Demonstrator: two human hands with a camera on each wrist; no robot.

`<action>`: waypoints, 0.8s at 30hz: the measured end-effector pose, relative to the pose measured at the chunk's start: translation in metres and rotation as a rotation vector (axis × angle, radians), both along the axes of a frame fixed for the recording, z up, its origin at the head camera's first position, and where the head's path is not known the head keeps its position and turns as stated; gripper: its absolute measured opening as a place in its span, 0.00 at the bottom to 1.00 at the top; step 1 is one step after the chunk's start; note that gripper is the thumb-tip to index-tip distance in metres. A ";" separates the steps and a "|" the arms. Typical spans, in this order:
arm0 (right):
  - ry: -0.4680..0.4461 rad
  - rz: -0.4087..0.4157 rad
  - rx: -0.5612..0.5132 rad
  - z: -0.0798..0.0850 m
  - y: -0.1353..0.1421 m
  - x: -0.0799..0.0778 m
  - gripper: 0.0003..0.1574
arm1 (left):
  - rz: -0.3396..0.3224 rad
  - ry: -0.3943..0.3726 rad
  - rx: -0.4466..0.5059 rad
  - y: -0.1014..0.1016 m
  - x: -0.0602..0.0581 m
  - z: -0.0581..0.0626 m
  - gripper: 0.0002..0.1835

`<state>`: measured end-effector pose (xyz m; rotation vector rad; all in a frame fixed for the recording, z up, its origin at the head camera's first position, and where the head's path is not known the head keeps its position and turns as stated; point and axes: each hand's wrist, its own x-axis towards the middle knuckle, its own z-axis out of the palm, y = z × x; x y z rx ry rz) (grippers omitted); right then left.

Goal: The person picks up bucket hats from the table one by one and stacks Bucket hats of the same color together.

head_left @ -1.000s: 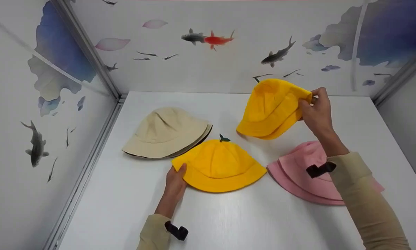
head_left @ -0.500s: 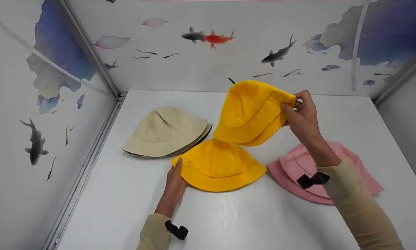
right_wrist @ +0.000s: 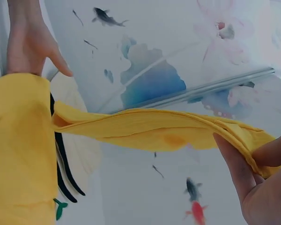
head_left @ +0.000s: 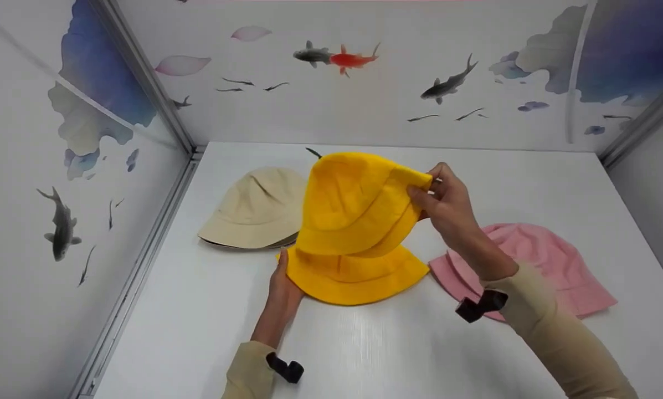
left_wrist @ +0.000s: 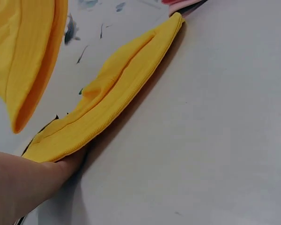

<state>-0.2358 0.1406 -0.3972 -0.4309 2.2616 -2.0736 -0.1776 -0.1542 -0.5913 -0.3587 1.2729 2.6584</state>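
Note:
Two yellow bucket hats are in my hands. My right hand (head_left: pixel 450 205) pinches the brim edge of the upper yellow hat (head_left: pixel 348 205), which hangs tilted, its crown to the upper left with a dark green leaf tip (head_left: pixel 313 152) there. In the right wrist view its flattened brim (right_wrist: pixel 154 129) runs out from my thumb and fingers. Partly covered by it in the head view, the lower yellow hat (head_left: pixel 359 285) lies crown up on the table. My left hand (head_left: pixel 284 291) holds this hat's left brim; the fingers beneath are hidden. A green leaf (right_wrist: pixel 60 208) tops its crown.
Beige bucket hats with dark undersides (head_left: pixel 253 213), stacked, lie at the left behind my left hand. Pink hats (head_left: pixel 558 266) overlap at the right, partly under my right forearm. A white table (head_left: pixel 187 332) meets printed walls (head_left: pixel 242 116) at the back and left.
My right hand has carried the upper yellow hat left and toward me, from the back right to above the lower yellow hat. My left hand keeps its place at the brim.

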 end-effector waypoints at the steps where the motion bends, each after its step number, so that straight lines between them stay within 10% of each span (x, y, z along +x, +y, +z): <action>1: -0.027 0.023 -0.029 -0.004 -0.002 0.001 0.09 | -0.001 0.013 0.004 -0.001 0.001 0.001 0.41; 12: -0.553 -0.001 -0.100 -0.076 -0.008 -0.001 0.13 | 0.139 -0.069 0.020 0.006 0.000 0.001 0.32; 24: -0.515 -0.164 0.175 -0.125 0.006 0.003 0.23 | 0.220 -0.160 -0.167 0.008 0.005 -0.005 0.30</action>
